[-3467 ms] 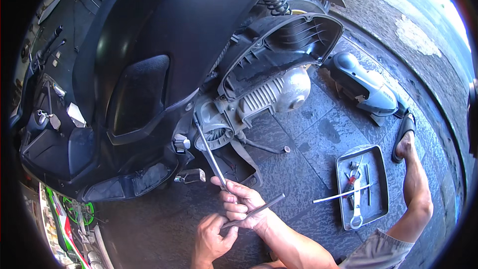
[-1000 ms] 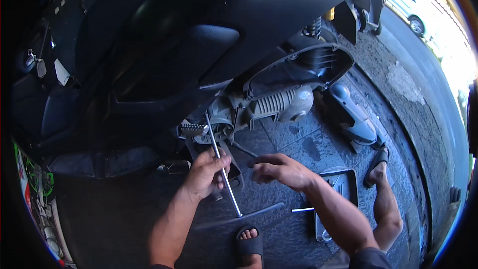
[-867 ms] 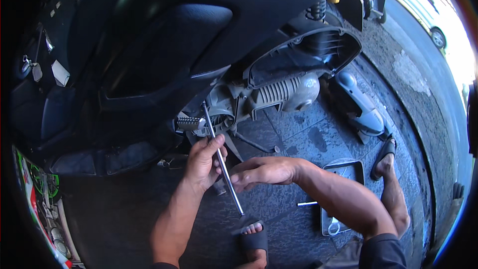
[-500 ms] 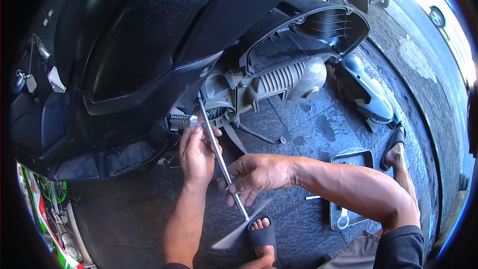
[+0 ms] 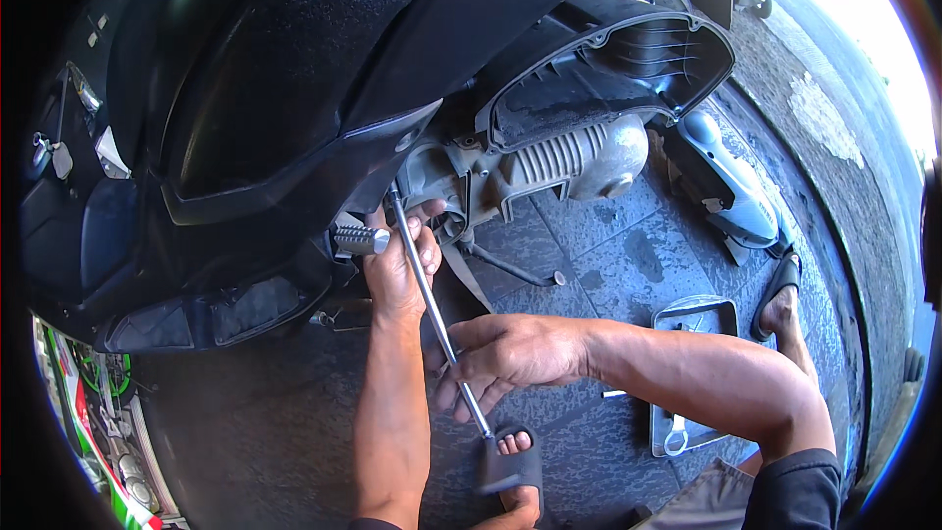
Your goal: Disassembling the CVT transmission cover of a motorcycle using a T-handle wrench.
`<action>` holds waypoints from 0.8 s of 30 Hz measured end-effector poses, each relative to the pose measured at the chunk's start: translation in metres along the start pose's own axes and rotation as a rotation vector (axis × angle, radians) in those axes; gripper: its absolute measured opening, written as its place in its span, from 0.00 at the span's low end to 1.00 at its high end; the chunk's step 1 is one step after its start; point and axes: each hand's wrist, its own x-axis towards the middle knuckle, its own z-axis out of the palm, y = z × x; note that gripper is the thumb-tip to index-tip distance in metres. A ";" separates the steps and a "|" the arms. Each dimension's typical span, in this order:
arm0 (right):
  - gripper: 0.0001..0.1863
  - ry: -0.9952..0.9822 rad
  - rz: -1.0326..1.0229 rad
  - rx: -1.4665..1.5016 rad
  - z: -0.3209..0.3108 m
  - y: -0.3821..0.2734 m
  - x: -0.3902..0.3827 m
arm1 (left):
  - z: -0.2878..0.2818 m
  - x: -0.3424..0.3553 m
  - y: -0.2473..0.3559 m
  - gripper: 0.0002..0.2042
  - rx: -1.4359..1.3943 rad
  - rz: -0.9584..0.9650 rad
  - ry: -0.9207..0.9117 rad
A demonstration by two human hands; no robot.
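Observation:
My left hand (image 5: 392, 265) is wrapped round the upper part of a long chrome shaft (image 5: 429, 299), beside the ridged metal footpeg (image 5: 358, 239). The shaft's upper end reaches into the scooter (image 5: 304, 79) under its dark body panel, left of the bare engine casing (image 5: 545, 162); the tip is hidden. My right hand (image 5: 510, 353) curls loosely round the shaft lower down, some fingers spread. At the bottom end a cross bar (image 5: 498, 476) is blurred, over a sandaled foot.
A metal tray (image 5: 702, 432) with tools sits on the tiled floor at right. A detached silver-grey cover (image 5: 741, 206) lies behind it, by another sandaled foot and the kerb (image 5: 834, 265). A green-and-white motorbike (image 5: 108, 402) stands at lower left.
Over these seconds my left hand has climbed the shaft toward the footpeg and my right hand has come onto its lower part. The cross bar has swung round. The view has shifted.

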 end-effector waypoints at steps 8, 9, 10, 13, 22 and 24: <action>0.24 0.175 0.022 -0.388 0.000 -0.001 0.004 | -0.012 0.000 -0.004 0.21 -0.283 -0.011 -0.137; 0.24 0.176 0.018 -0.388 0.001 0.000 0.006 | -0.012 0.001 -0.004 0.21 -0.290 -0.016 -0.128; 0.25 0.180 0.027 -0.411 0.001 0.001 0.008 | -0.012 0.001 -0.005 0.21 -0.297 -0.020 -0.118; 0.26 0.141 0.095 -0.423 0.000 0.001 0.008 | -0.005 -0.001 -0.004 0.26 -0.190 -0.008 0.027; 0.16 0.025 -0.070 -0.135 -0.004 0.010 -0.001 | 0.008 -0.006 0.003 0.28 -0.132 -0.033 0.088; 0.14 0.077 -0.050 -0.243 0.002 0.008 -0.005 | 0.005 -0.011 0.003 0.28 -0.172 -0.035 0.078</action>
